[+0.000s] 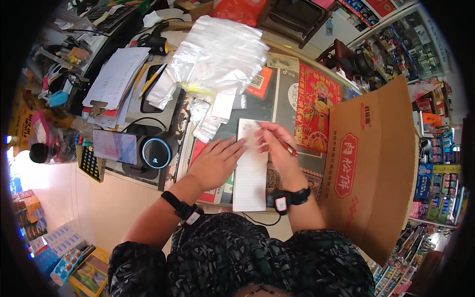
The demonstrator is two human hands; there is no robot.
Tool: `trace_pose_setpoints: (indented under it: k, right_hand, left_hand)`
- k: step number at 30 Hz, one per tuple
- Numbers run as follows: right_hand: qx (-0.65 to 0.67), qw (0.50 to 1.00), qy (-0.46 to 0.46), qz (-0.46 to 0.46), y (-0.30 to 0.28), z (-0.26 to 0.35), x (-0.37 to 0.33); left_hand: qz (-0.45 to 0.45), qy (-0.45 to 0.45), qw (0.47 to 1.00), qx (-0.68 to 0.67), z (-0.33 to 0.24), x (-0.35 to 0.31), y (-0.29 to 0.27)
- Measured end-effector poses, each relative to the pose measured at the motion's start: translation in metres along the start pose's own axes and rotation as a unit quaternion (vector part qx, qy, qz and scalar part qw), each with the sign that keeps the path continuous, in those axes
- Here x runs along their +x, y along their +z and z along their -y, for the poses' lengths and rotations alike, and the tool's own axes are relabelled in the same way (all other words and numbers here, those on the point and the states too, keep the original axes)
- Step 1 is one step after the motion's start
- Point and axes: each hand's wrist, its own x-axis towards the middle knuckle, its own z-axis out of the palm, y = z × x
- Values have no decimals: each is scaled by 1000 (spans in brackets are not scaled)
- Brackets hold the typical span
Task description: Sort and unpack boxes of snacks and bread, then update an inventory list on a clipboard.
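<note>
A long narrow notepad (250, 185) with ruled white pages lies on the counter in front of me. My left hand (215, 162) rests flat at its left edge, fingers stretched out with the tips on the paper. On the other side, my right hand (278, 152) grips a reddish pen (291, 149), its fingertips over the upper part of the page. Some writing shows near the page's top, too blurred to make out. Each wrist wears a black band with a small box.
A stack of clear plastic bags (217, 54) lies beyond the notepad. Close on my right stands a large cardboard box (371, 168). To the left are a round black speaker (156, 151), a phone-like screen (115, 146), a calculator (89, 163) and a clipboard (116, 79).
</note>
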Motion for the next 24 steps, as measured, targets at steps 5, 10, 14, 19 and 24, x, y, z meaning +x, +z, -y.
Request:
trace_pose_setpoints:
  k: [5,10,14,19,24]
  right_hand:
    - [45,998,29,13,0,-36,20]
    - [-57,996,-66,-25,3,-50,19]
    - [-164,981,-88,-57,9,-49,22]
    - [-198,973,-102,-68,8,-51,21]
    - [-184,977,-96,-49,10,-49,20]
  left_hand:
    - [9,-33,998,-44,-3,4,-3]
    - [14,-39,998,-43,-2,5,-3]
    - [11,-40,998,-52,0,5,-2]
    - [4,-38,998,-54,1,4,-1]
    - [1,-36,998,-58,2,3,-1]
